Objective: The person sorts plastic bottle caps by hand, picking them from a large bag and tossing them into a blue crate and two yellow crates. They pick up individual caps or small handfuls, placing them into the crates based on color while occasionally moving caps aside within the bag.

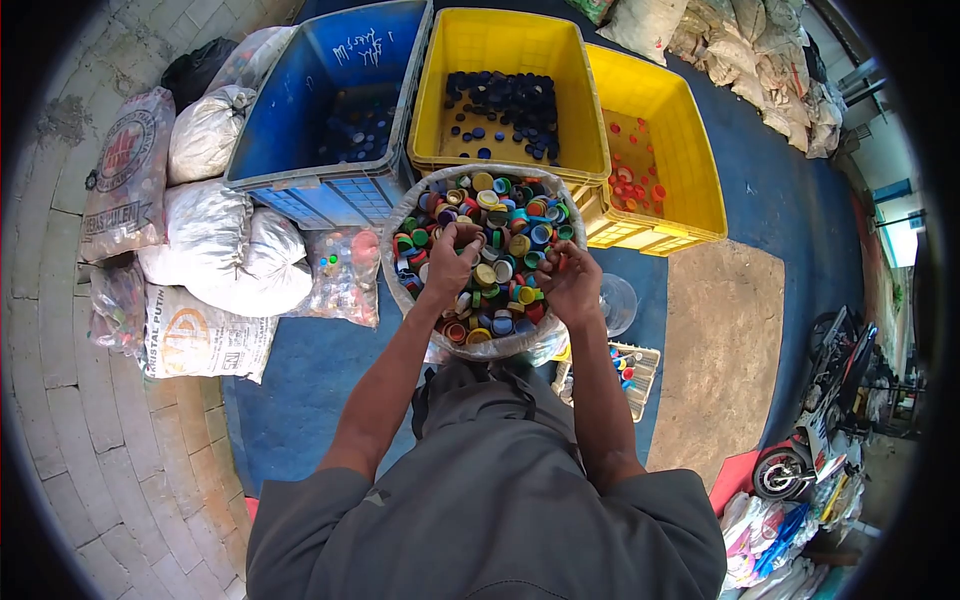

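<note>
A round tub with a pale plastic-covered rim (391, 268) stands against my front, heaped with bottle caps (489, 273) in many colours. Over the left part of the heap is my left hand (455, 262), its fingers curled inward. My right hand (570, 285) is at the right side of the tub, fingers bent and drawn together just above the caps. What either hand holds, if anything, is too small and too covered by the fingers to make out.
Beyond the tub stand a blue crate (310, 185), a yellow crate with dark blue caps (590, 165) and another yellow crate with red caps (690, 150). Stuffed sacks (235, 240) lie left. A clear round container (619, 304) and a cream basket (645, 385) sit right.
</note>
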Available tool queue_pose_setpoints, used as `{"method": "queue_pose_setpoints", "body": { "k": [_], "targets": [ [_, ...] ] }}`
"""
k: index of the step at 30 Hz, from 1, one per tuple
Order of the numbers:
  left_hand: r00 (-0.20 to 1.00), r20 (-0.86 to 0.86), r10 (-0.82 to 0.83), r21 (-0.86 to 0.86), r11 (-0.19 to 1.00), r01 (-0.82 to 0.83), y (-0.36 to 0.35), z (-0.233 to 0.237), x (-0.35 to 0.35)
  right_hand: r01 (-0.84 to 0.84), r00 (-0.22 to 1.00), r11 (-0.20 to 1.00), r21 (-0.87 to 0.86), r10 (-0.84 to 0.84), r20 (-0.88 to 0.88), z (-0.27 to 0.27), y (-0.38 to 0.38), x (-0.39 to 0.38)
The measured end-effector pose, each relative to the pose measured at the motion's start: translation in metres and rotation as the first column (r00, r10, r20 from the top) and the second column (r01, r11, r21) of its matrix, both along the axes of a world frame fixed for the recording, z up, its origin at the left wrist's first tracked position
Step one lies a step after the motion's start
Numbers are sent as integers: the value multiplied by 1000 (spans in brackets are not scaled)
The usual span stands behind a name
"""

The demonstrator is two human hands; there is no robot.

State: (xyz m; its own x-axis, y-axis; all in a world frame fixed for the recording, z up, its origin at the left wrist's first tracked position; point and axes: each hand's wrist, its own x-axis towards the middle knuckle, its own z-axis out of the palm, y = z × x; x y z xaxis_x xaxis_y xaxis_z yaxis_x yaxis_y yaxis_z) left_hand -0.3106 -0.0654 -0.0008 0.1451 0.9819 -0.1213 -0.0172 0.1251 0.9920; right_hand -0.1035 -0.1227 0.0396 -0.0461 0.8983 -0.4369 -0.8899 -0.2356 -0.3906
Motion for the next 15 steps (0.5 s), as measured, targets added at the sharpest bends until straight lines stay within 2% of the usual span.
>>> {"method": "queue_pose_setpoints", "body": {
  "k": [1, 4, 5, 6, 7, 8, 9, 10, 11, 15],
  "targets": [
    [988, -152, 11, 101, 995, 4, 1, -3, 1, 23, 999, 998, -51, -21, 29, 6, 0, 0],
    [973, -228, 30, 157, 988, 6, 2, -6, 6, -62, 998, 998, 0, 62, 8, 0, -2, 5],
    [965, -257, 59, 236, 972, 3, 2, -5, 8, -147, 937, 988, -39, 152, 315, -2, -2, 6],
    [955, -284, 90, 311, 950, 3, 2, -3, 10, -214, 776, 971, -104, 234, 586, 1, -2, 3],
    [943, -310, 121, 382, 924, 7, 0, -1, 10, -255, 534, 948, -189, 301, 790, 4, -3, -1],
    [904, -410, 121, 426, 902, 72, -2, 1, 9, -337, 199, 924, -180, 256, 946, 6, -4, -3],
    [854, -505, 126, 461, 876, 143, -5, 10, 7, -412, -156, 889, -200, 148, 977, 7, -4, -4],
    [794, -592, 135, 486, 846, 218, -10, 18, 6, -468, -478, 848, -249, -6, 878, 12, -6, -8],
    [770, -632, 90, 474, 831, 291, -15, 24, 6, -450, -477, 827, -338, 98, 874, 18, -4, -11],
    [624, -781, -2, 402, 763, 506, -34, 30, 5, -380, -639, 784, -490, 160, 752, 18, 4, -19]
  ]
}}
